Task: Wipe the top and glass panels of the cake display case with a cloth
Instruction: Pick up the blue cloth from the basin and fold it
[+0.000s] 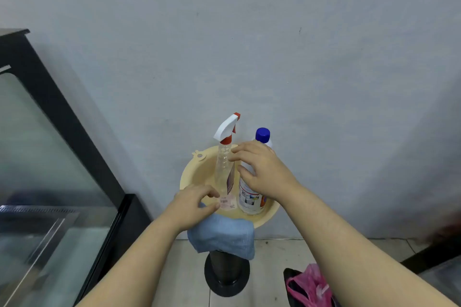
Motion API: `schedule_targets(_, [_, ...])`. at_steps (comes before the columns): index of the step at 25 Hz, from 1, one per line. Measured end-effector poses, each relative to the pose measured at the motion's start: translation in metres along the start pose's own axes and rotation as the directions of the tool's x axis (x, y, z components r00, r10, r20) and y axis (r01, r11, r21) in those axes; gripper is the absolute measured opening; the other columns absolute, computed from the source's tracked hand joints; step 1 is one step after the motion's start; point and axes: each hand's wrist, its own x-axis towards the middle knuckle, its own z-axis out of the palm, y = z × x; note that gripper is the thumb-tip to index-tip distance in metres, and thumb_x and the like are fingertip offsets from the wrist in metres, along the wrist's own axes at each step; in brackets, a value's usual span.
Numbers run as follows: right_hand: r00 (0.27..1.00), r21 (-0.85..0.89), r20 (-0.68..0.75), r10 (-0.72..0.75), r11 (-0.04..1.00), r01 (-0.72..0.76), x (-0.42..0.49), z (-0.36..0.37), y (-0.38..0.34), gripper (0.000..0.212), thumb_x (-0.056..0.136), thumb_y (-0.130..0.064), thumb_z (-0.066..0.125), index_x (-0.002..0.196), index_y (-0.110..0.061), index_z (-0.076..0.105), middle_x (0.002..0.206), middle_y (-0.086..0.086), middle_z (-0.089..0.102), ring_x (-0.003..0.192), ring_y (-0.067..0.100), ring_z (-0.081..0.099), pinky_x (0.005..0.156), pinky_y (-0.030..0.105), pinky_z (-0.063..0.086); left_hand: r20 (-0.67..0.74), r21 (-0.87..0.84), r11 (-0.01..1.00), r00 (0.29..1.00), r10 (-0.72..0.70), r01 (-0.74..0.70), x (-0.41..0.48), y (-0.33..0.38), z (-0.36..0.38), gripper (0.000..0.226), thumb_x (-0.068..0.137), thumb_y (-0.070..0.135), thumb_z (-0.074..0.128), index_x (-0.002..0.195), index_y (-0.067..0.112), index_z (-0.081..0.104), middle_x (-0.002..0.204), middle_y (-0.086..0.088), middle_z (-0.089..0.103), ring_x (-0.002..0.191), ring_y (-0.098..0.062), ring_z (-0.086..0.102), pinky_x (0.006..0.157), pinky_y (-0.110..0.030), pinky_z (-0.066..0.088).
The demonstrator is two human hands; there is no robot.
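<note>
The cake display case (pixel 62 112) stands at the left, a black frame around slanted glass panels. A blue cloth (pixel 224 234) hangs over the front rim of a cream basin (pixel 197 172). In the basin stand a clear spray bottle (pixel 224 167) with a white and red trigger and a white bottle (pixel 249 202) with a blue cap. My left hand (pixel 194 207) has its fingers curled apart at the spray bottle's base, just above the cloth. My right hand (pixel 262 172) is spread over the white bottle, its fingertips at the spray bottle's neck. Neither hand grips anything.
The basin rests on a black round stool (pixel 227 276) against a grey wall. A pink plastic bag (pixel 309 286) lies on the tiled floor at the lower right. A dark edge (pixel 434 254) juts in at the far right.
</note>
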Motion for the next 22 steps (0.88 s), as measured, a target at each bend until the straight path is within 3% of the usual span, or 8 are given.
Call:
schedule_targets(4, [0.973,0.103,0.221,0.06,0.991,-0.084,-0.025,0.011,0.007,0.026,0.084,-0.013,0.054,0.106,-0.012,0.068,0.107,0.002,0.066,0.103,0.016,0.053,0.092,0.024,0.039,0.195,0.01,0.999,0.98,-0.031,0.03,-0.003,-0.01,0.009,0.058,0.062,0.071,0.051,0.105,0.034,0.062,0.103,0.026,0.059,0.101,0.003,0.052,0.095,-0.025,0.039])
schedule_targets(7, [0.789,0.081,0.596,0.15,0.966,-0.245,-0.065,0.043,0.01,0.037,0.089,-0.036,0.058,0.12,-0.017,0.061,0.117,0.0,0.061,0.11,0.014,0.05,0.094,0.029,0.04,0.271,0.072,0.997,0.962,0.014,-0.035,-0.006,-0.019,0.012,0.061,0.061,0.07,0.052,0.108,0.033,0.062,0.107,0.021,0.062,0.102,0.0,0.052,0.095,-0.025,0.039])
schedule_targets(9, [0.696,0.012,0.696,0.173,0.968,-0.253,-0.077,0.061,0.01,0.047,0.087,-0.044,0.06,0.126,-0.018,0.056,0.122,0.0,0.059,0.114,0.016,0.049,0.097,0.033,0.04,0.294,0.106,0.99,0.954,0.061,-0.096,-0.007,-0.026,0.012,0.061,0.063,0.063,0.054,0.113,0.029,0.061,0.114,0.015,0.06,0.109,-0.006,0.049,0.098,-0.028,0.037])
schedule_targets(13, [0.711,0.044,0.647,0.275,0.917,-0.395,-0.082,0.071,0.009,0.036,0.09,-0.036,0.06,0.121,-0.018,0.061,0.117,0.0,0.064,0.109,0.015,0.054,0.091,0.027,0.042,0.212,0.077,0.993,0.975,0.071,-0.089,-0.012,-0.041,0.011,0.037,0.08,0.027,0.069,0.116,0.024,0.063,0.12,0.007,0.062,0.124,-0.003,0.042,0.106,-0.025,0.031])
schedule_targets(15, [0.707,0.056,0.617,0.346,0.876,-0.478,-0.082,0.067,0.008,0.023,0.092,-0.03,0.057,0.106,-0.015,0.068,0.102,0.001,0.069,0.096,0.016,0.058,0.081,0.027,0.043,0.239,0.051,0.993,0.967,0.09,-0.105,-0.01,-0.043,0.007,0.031,0.085,0.029,0.065,0.116,0.023,0.065,0.123,0.007,0.062,0.127,0.003,0.037,0.114,-0.023,0.017])
schedule_targets(17, [0.727,0.069,0.555,0.403,0.849,-0.524,-0.075,0.057,0.005,0.015,0.094,-0.026,0.054,0.09,-0.016,0.065,0.086,-0.001,0.065,0.083,0.014,0.056,0.073,0.027,0.041,0.238,-0.009,0.996,0.967,0.087,-0.087,-0.004,-0.037,-0.005,0.03,0.084,0.044,0.06,0.102,0.022,0.069,0.108,0.006,0.068,0.118,-0.002,0.051,0.113,-0.025,0.02])
schedule_targets(19, [0.755,0.15,0.457,0.47,0.796,-0.586,-0.061,0.046,-0.001,0.02,0.096,-0.024,0.049,0.077,-0.024,0.051,0.073,-0.009,0.052,0.07,0.003,0.046,0.065,0.024,0.035,0.171,-0.182,0.983,0.985,0.036,-0.005,0.004,-0.029,-0.025,0.041,0.076,0.06,0.051,0.087,0.023,0.065,0.085,0.007,0.065,0.092,-0.009,0.06,0.089,-0.023,0.041])
schedule_targets(22, [0.725,0.396,0.448,0.523,0.611,-0.686,-0.039,0.025,-0.003,0.02,0.093,-0.025,0.056,0.077,-0.025,0.044,0.066,-0.014,0.046,0.063,0.0,0.04,0.061,0.02,0.034,0.091,-0.473,0.879,0.996,-0.015,0.057,0.02,-0.018,-0.049,0.034,0.074,0.058,0.058,0.075,0.024,0.058,0.07,0.006,0.056,0.067,-0.009,0.052,0.064,-0.023,0.041])
